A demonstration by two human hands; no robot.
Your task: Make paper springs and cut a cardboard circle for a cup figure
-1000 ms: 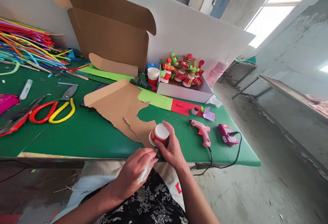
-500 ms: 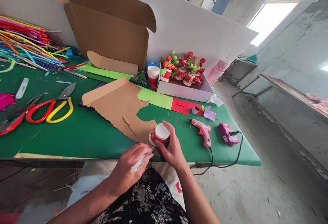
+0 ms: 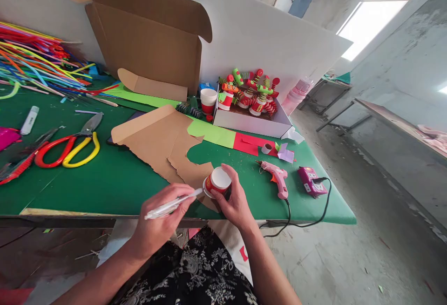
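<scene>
My right hand (image 3: 234, 199) is wrapped round a red and white paper cup (image 3: 218, 180), which stands bottom up on the brown cardboard sheet (image 3: 164, 149). A slim, clear-bodied pen (image 3: 167, 208) is pinched in my left hand (image 3: 162, 216). The pen's front end reaches the left side of the cup's rim; whether it touches cannot be made out. Torn, curved edges run along the cardboard around the cup, near the table's front edge.
Red-yellow scissors (image 3: 82, 144) lie at left. A pink glue gun (image 3: 277, 179) and a purple corded box (image 3: 310, 183) are at right. Behind stand a white box (image 3: 249, 124) of paper figures, stacked cups (image 3: 208, 100) and an open carton (image 3: 150, 44).
My left hand has moved left and a little up with the pen, whose front end has shifted from below the cup to its left side. My right hand and the cup stay in place.
</scene>
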